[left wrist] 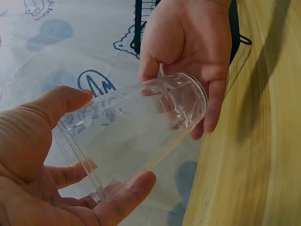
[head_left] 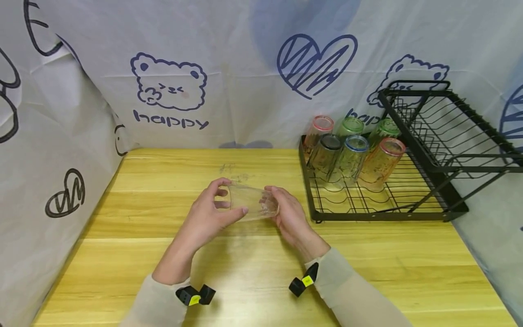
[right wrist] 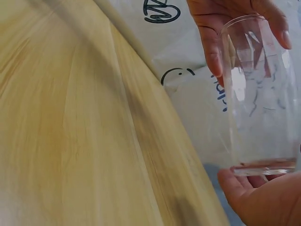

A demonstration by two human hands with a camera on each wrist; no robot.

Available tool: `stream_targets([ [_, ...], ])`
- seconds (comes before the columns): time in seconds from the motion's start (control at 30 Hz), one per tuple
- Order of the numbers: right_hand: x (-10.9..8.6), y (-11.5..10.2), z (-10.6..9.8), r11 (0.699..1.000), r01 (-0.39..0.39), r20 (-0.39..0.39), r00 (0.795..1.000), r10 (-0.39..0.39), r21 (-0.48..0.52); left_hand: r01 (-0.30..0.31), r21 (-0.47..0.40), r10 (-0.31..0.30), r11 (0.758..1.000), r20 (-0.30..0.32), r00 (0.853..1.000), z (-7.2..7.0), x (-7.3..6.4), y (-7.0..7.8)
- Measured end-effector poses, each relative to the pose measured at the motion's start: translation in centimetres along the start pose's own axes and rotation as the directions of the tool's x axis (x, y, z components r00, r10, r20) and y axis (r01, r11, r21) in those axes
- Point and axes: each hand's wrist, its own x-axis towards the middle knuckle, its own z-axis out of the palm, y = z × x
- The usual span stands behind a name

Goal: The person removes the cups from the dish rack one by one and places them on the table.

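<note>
A clear, empty drinking glass [head_left: 249,203] lies sideways in the air between both hands, above the wooden table. Its open mouth faces left and its thick base faces right. My left hand [head_left: 207,217] grips the mouth end, with thumb and fingers spread round the wall near the rim. At the other end, my right hand [head_left: 291,219] holds the base with its fingers round it. Through the glass [left wrist: 136,125] in the left wrist view, some right-hand fingers show behind the base. In the right wrist view the right hand [right wrist: 268,200] is partly cut off by the frame.
To the right stands a black two-tier wire dish rack [head_left: 392,217]. Several coloured glasses stand upside down in its lower tier, among them a blue-rimmed glass [head_left: 352,156] and an orange glass [head_left: 382,165]. A printed white cloth [head_left: 245,91] hangs behind the wooden table [head_left: 135,254].
</note>
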Motion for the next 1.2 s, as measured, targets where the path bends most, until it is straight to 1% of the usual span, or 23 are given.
stream_targets([
  [0.07, 0.0, -0.1, 0.0, 0.999, 0.018, -0.001, 1.000, -0.018, -0.038, -0.012, 0.041, 0.012, 0.999, -0.006, 1.000, -0.4, 0.0, 0.0],
  [0.13, 0.0, -0.2, -0.1, 0.998, 0.035, -0.005, 0.999, -0.036, -0.061, -0.026, 0.106, 0.028, 0.994, -0.019, 0.999, -1.0, 0.1, 0.0],
  [0.23, -0.1, -0.6, -0.3, 0.996, 0.060, -0.021, 0.998, -0.062, -0.066, -0.037, 0.219, 0.045, 0.975, -0.033, 0.998, -2.4, 0.4, -0.3],
  [0.37, -0.4, -1.3, -0.9, 0.994, 0.085, -0.052, 0.995, -0.089, -0.069, -0.019, 0.363, 0.035, 0.932, -0.036, 0.999, -5.3, 1.1, -0.7],
  [0.47, -0.7, -1.8, -1.4, 0.990, 0.098, -0.061, 0.993, -0.104, -0.098, 0.010, 0.451, 0.002, 0.892, -0.027, 1.000, -7.6, 2.0, -1.1],
  [0.57, -0.9, -2.1, -1.8, 0.987, 0.104, -0.063, 0.992, -0.112, -0.124, 0.043, 0.519, -0.037, 0.853, -0.022, 0.999, -9.8, 3.0, -1.3],
  [0.73, -1.0, -2.3, -2.4, 0.985, 0.104, -0.052, 0.992, -0.112, -0.134, 0.071, 0.596, -0.075, 0.800, -0.017, 0.997, -12.9, 4.7, -1.6],
  [0.87, -1.1, -2.4, -2.8, 0.985, 0.100, -0.045, 0.993, -0.107, -0.142, 0.075, 0.620, -0.088, 0.781, -0.009, 0.996, -14.5, 5.5, -2.4],
  [1.03, -1.2, -2.6, -2.9, 0.986, 0.090, -0.048, 0.994, -0.097, -0.137, 0.084, 0.641, -0.100, 0.763, -0.012, 0.995, -15.7, 5.9, -3.1],
  [1.2, -1.3, -2.6, -2.8, 0.986, 0.087, -0.045, 0.995, -0.094, -0.141, 0.095, 0.655, -0.100, 0.749, -0.030, 0.995, -16.3, 6.2, -3.3],
])
